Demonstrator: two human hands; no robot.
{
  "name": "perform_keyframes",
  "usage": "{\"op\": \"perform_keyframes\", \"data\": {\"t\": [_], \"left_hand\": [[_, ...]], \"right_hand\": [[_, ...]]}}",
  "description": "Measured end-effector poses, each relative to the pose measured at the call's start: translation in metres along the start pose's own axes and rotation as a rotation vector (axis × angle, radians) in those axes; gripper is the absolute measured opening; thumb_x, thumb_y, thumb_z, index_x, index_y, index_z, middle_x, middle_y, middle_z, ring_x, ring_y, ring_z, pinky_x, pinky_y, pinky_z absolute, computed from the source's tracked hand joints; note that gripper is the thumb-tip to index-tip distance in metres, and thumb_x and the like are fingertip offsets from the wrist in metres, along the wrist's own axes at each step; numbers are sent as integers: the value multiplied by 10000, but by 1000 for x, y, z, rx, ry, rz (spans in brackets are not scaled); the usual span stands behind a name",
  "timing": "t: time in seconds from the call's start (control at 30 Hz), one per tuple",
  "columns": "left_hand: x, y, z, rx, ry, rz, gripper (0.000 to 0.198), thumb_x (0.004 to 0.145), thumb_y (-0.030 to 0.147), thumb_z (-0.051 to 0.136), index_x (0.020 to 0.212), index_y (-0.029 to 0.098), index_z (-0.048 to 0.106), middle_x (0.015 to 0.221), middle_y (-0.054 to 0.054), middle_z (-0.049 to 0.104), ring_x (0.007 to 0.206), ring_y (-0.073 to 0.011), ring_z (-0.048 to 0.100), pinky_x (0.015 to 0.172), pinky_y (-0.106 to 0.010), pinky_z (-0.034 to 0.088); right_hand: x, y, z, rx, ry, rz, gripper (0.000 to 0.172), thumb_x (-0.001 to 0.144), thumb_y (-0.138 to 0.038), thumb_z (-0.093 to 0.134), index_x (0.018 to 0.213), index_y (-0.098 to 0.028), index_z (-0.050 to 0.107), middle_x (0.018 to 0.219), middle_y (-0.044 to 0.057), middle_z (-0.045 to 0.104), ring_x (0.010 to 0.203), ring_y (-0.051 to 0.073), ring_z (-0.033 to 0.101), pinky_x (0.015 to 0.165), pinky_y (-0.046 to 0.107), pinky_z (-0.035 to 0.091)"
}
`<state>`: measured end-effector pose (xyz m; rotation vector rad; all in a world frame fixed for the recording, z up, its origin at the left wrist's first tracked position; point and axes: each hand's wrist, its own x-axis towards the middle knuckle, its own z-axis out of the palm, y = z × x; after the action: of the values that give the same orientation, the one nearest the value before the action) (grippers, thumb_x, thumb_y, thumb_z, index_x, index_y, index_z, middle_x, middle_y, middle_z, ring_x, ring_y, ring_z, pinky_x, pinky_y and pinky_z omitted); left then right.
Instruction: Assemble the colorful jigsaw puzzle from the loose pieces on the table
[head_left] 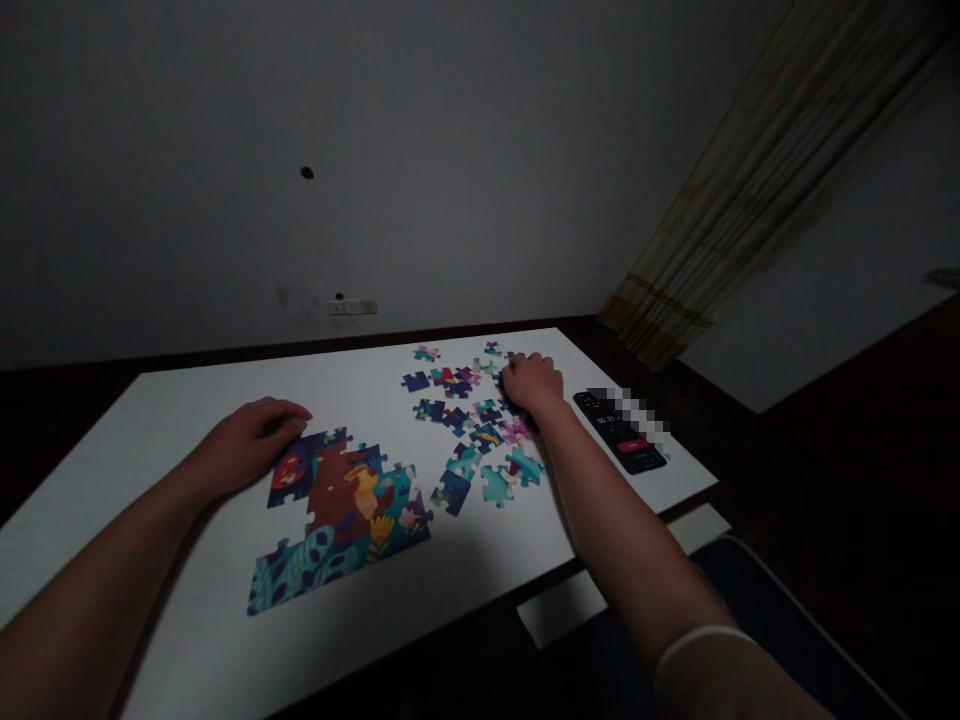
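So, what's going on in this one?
A person has both hands on a white table. The left hand rests at the edge of a partly assembled jigsaw section, and the right hand is curled over loose puzzle pieces beside it. A dark handheld device lies near the table's right edge.

White table (360, 390) here, with a half-built jigsaw puzzle (337, 510) on the left and loose puzzle pieces (469, 430) scattered just right of it. Black remote-style device (619, 432) sits near the right edge.
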<state>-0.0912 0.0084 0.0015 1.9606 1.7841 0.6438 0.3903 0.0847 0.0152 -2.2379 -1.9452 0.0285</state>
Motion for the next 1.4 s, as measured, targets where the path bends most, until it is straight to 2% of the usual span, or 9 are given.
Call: {"op": "perform_keyframes", "data": {"t": [0.2, 0.27, 0.4, 0.53, 0.83, 1.0, 1.2, 1.3, 1.4], "left_hand": [[0, -1, 2, 8, 23, 26, 618, 889, 763, 634, 1098, 221, 846, 1235, -170, 852, 1164, -403, 790, 1125, -559, 608], [0, 0, 2, 8, 26, 32, 613, 893, 755, 633, 1094, 217, 848, 1224, -171, 850, 1159, -400, 790, 1121, -555, 608], [-1, 0, 2, 4, 35, 46, 610, 904, 740, 631, 1100, 208, 858, 1214, -172, 847, 1148, -394, 790, 1117, -548, 607], [-1, -3, 2, 1, 47, 50, 593, 892, 752, 646, 1083, 235, 865, 1194, -154, 860, 1125, -398, 800, 1091, -544, 623], [1, -8, 4, -2, 53, 41, 599, 882, 775, 653, 1085, 256, 872, 1209, -141, 873, 1131, -391, 802, 1100, -518, 626], [0, -5, 3, -3, 46, 34, 620, 875, 799, 658, 1091, 259, 873, 1214, -147, 875, 1143, -394, 799, 1089, -518, 630], [-1, -3, 3, -2, 44, 57, 586, 904, 751, 650, 1089, 240, 871, 1202, -164, 862, 1121, -390, 799, 1078, -540, 631], [-1, -1, 3, -3, 43, 64, 568, 920, 722, 639, 1089, 231, 869, 1208, -171, 855, 1133, -391, 798, 1087, -547, 625], [-2, 1, 3, 4, 40, 67, 576, 923, 723, 631, 1086, 225, 870, 1184, -171, 856, 1122, -395, 798, 1067, -550, 630]], "right_hand": [[2, 11, -1, 24, 23, 9, 557, 1167, -337, 414, 1553, -163, 775, 1551, 278, 720, 1453, 472, 603, 1124, 581, 550], [3, 12, 1, 22, 29, -10, 580, 1173, -343, 399, 1612, -156, 730, 1619, 268, 687, 1477, 472, 583, 1156, 576, 535], [3, 12, 5, 19, -14, -111, 564, 1185, -400, 429, 1653, -246, 706, 1730, 167, 646, 1533, 427, 557, 1260, 537, 466], [4, 12, 7, 12, -42, -124, 564, 1194, -441, 409, 1613, -255, 736, 1747, 161, 639, 1542, 432, 553, 1263, 554, 457], [5, 13, 7, 41, -3, -58, 576, 1142, -478, 531, 1608, -232, 763, 1636, 213, 694, 1484, 462, 589, 1219, 570, 502], [6, 15, 3, 120, 54, -55, 502, 1159, -385, 497, 1493, -237, 842, 1486, 186, 794, 1454, 435, 619, 1187, 522, 527], [8, 19, 1, 222, 134, 14, 515, 1156, -302, 469, 1549, -188, 782, 1475, 184, 808, 1480, 412, 620, 1179, 498, 528], [8, 18, 4, 208, 96, -54, 520, 1152, -268, 463, 1551, -160, 778, 1504, 189, 800, 1491, 411, 615, 1218, 499, 499], [6, 11, 6, 220, 62, -169, 495, 1133, -244, 521, 1546, -191, 789, 1554, 133, 794, 1548, 357, 580, 1280, 462, 455]]}}
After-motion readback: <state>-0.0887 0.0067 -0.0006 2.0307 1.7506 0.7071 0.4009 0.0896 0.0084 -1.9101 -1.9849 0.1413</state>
